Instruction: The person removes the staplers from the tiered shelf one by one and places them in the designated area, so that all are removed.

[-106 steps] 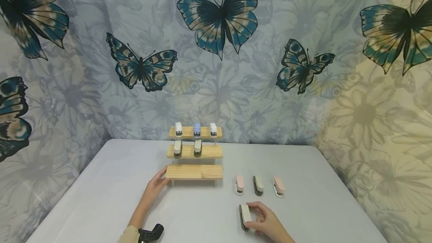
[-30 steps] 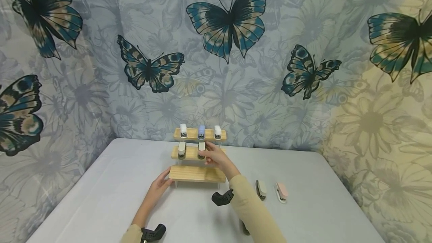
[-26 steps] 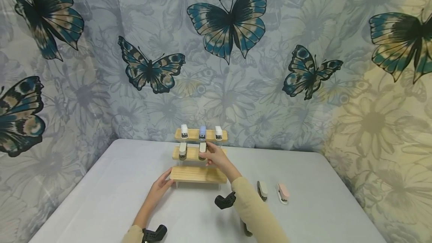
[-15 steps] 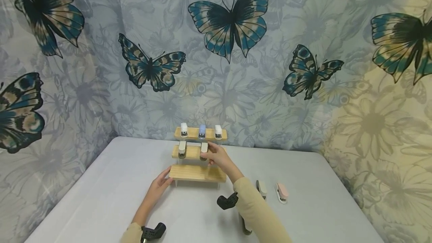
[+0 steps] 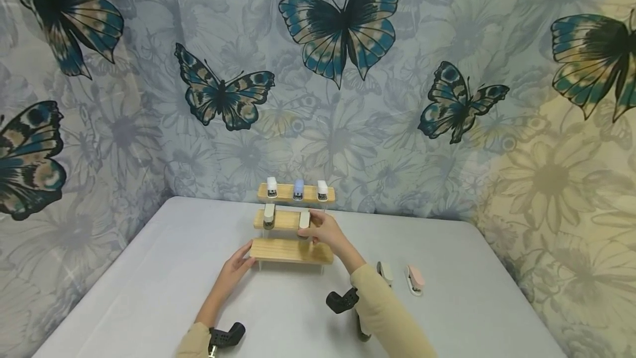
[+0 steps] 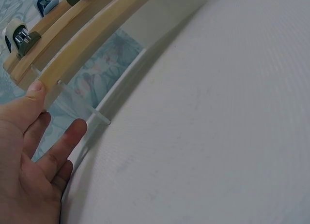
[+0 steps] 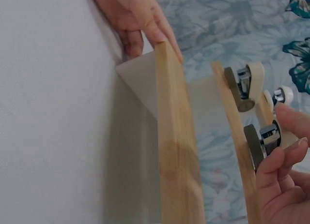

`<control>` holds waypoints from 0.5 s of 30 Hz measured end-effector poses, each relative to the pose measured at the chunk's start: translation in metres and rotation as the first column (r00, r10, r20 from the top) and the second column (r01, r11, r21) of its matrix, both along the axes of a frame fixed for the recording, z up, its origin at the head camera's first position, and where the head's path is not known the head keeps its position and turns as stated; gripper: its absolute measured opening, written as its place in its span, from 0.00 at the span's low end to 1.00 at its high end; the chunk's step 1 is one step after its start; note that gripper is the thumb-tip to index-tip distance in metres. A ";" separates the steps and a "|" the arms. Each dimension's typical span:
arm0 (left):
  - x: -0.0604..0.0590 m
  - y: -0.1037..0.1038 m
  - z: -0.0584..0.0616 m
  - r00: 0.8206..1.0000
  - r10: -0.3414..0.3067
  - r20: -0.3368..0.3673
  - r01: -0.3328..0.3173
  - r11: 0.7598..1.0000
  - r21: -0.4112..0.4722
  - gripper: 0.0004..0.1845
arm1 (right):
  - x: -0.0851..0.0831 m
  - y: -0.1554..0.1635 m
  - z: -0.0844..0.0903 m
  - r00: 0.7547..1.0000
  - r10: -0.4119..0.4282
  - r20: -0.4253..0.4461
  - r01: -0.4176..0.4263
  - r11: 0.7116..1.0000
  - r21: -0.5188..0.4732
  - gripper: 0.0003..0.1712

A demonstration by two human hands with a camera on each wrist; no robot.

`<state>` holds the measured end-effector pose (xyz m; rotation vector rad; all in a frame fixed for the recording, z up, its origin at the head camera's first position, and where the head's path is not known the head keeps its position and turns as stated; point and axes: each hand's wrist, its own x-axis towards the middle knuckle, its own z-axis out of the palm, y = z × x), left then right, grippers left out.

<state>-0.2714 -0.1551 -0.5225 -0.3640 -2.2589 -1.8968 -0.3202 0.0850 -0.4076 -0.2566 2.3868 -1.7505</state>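
Note:
A three-tier wooden shelf (image 5: 290,251) stands mid-table. Its top tier carries three small staplers, white, blue (image 5: 298,188) and white. Two cream staplers sit on the middle tier. My right hand (image 5: 310,230) pinches the right one (image 5: 304,220); the right wrist view shows the fingers (image 7: 281,171) around this stapler (image 7: 259,141). The other cream stapler (image 5: 269,215) stands free to its left. My left hand (image 5: 243,256) rests against the left end of the bottom board, and its thumb (image 6: 36,88) touches the board's end (image 6: 63,71) with fingers straight.
A beige stapler (image 5: 385,273) and a pink stapler (image 5: 414,279) lie on the grey table (image 5: 472,303) right of the shelf. Another stapler (image 5: 361,329) shows partly under my right sleeve. A butterfly curtain (image 5: 338,21) hangs behind. Black wrist mounts (image 5: 340,300) sit on both arms.
My right hand left the cream stapler at the table's front and reached the middle tier; the stapler it pinches has shifted slightly right. The left hand has stayed at the bottom board.

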 end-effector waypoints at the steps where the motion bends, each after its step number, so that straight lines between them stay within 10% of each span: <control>1: 0.000 0.000 0.001 1.000 0.009 0.005 -0.009 1.000 0.004 0.25 | 0.005 0.000 0.007 1.000 -0.008 0.023 0.008 0.999 -0.032 0.43; 15: 0.000 0.000 -0.002 0.998 -0.057 -0.028 0.057 0.998 0.004 0.26 | 0.020 0.010 0.006 0.999 -0.004 0.037 0.010 0.988 -0.153 0.39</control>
